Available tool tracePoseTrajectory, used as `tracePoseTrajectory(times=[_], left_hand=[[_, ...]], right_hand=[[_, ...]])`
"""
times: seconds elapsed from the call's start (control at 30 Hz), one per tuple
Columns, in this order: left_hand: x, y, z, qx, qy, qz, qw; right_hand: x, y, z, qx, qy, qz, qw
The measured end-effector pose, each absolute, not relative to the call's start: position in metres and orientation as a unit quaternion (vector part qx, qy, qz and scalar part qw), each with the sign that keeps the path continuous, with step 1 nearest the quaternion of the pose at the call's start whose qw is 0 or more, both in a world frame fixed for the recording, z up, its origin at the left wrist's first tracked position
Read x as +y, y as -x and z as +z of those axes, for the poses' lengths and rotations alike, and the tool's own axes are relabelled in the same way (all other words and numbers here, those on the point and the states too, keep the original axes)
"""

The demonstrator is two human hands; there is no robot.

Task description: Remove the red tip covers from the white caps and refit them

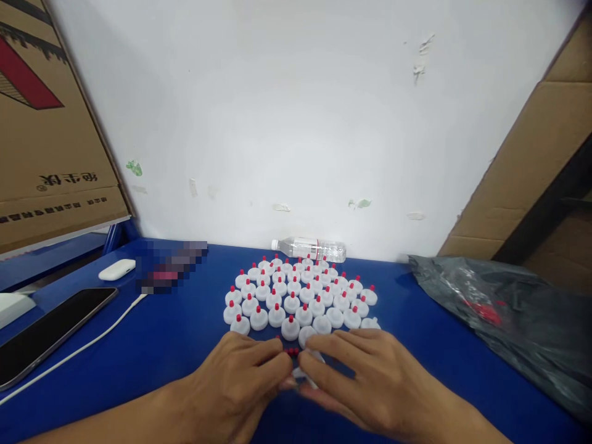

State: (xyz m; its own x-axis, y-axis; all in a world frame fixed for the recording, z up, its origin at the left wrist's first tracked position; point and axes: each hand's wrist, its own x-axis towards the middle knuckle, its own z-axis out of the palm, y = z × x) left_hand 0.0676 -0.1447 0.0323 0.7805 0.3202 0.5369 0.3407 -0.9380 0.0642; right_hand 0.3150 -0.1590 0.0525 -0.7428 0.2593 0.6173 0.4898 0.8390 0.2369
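Note:
My right hand (pixel 370 376) is closed round a white plastic cap (pixel 317 359), which is partly hidden behind the fingers. My left hand (pixel 238 373) meets it from the other side, thumb and fingers pinched together. Whatever the left fingers grip is hidden from me. Between the two hands a few small red tips (pixel 291 351) show on the blue table. Just beyond the fingertips stand rows of white round caps (pixel 291 330), most topped with a red tip. Several at the front right, such as a plain white cap (pixel 322 324), show no red tip.
A clear water bottle (pixel 314 249) lies against the white wall. At left are a phone (pixel 50 330), a white cable (pixel 86 338), a white earbud case (pixel 117 269) and a cardboard box (pixel 55 148). A grey plastic bag (pixel 522 333) with red pieces (pixel 485 312) lies at right.

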Motion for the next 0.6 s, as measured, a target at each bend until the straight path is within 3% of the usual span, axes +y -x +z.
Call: tracePoseTrajectory(times=[0.13, 0.4, 0.6], left_hand=[[-0.14, -0.062, 0.033, -0.197, 0.931, -0.306, -0.022], [-0.138, -0.066, 0.029, -0.269, 0.922, -0.277, -0.008], [-0.136, -0.063, 0.024, -0.258, 0.923, -0.279, 0.071]], right_hand=[[-0.141, -0.351, 0.061, -0.868, 0.287, -0.261, 0.309], [-0.112, -0.41, 0.075, -0.815, 0.519, -0.169, 0.192], [-0.102, -0.43, 0.071, -0.807, 0.574, -0.093, 0.101]])
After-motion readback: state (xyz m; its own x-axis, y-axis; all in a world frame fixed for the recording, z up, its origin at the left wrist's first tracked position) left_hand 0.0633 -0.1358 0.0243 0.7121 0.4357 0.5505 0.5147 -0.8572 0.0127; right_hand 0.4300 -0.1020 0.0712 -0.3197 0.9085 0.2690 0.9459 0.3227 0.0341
